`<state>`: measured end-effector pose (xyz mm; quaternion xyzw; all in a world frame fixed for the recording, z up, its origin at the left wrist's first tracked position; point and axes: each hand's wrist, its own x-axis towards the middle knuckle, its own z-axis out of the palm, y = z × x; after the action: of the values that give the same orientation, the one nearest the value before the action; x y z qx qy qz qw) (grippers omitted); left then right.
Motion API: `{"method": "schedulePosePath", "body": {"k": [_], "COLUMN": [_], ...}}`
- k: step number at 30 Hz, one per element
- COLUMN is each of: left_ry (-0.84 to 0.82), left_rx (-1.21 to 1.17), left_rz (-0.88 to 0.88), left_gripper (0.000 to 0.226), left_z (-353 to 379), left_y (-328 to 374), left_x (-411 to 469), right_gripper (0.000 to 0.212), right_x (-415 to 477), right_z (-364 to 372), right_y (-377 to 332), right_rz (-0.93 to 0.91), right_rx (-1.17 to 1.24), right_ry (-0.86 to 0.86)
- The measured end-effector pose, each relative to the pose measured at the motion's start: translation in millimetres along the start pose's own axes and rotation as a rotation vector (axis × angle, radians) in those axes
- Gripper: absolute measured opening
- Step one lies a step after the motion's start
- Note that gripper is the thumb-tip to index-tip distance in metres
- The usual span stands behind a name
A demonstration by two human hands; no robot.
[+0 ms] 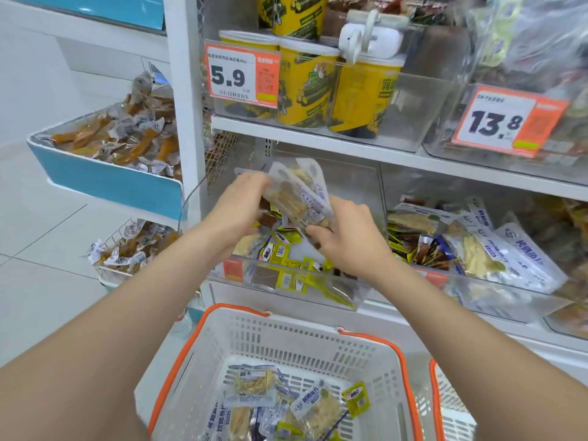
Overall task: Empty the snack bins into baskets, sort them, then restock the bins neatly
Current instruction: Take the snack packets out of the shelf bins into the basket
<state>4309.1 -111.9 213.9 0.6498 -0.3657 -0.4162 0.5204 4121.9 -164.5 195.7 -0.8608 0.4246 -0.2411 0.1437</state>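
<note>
Above clear bin (pixel 359 292), left hand (pixel 243 198) and right hand (pixel 345 240) meet (forearms outstretched), each grip pinching snack packets (pixel 296 198).

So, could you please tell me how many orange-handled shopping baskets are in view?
2. One basket stands at bottom middle with snack packs inside; a second basket shows only its edge at lower right, mostly out of frame.

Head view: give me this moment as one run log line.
left hand: grips snack packets | right hand: also grips them | place: over clear bin | basket: below, partly filled
</note>
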Motion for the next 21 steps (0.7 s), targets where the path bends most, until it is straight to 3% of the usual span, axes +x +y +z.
{"method": "schedulePosePath", "body": {"k": [3,6,9,12,15,21], "left_ry": [-0.019,-0.051,-0.252,-0.474,-0.561,-0.616], "left_rx": [-0.011,-0.088,0.016,0.299,0.493,0.907], "left_rz": [0.240,0.327,0.111,-0.181,-0.246,-0.314], "left_gripper": [0.041,0.051,0.013,0.016,0.037,0.015], "left_z": [4.4,3.9,-4.0,-16.9,-22.0,-17.4], "left_y": [2.0,2.6,3.4,-12.9,-46.1,-113.9], "left_x": [-21.9,-44.9,-70.7,-80.7,-80.8,-87.7], "right_gripper": [0.024,0.031,0.039,0.039,0.038,0.025], "right_x": [-28.7,-57.3,-86.8,-114.9,-140.4,-169.6], "right_z": [-22.5,-33.6,-30.5,-9.9,16.2,54.1], "right_y": [-25.7,-39.2,-39.5,-27.7,-12.3,20.0], "right_rz": [0.008,0.016,0.119,0.298,0.451,0.576], "right_rx": [0.226,0.603,0.904,1.039,1.077,0.717], "right_ry": [0.130,0.071,-0.163,-0.337,-0.431,-0.543]}}
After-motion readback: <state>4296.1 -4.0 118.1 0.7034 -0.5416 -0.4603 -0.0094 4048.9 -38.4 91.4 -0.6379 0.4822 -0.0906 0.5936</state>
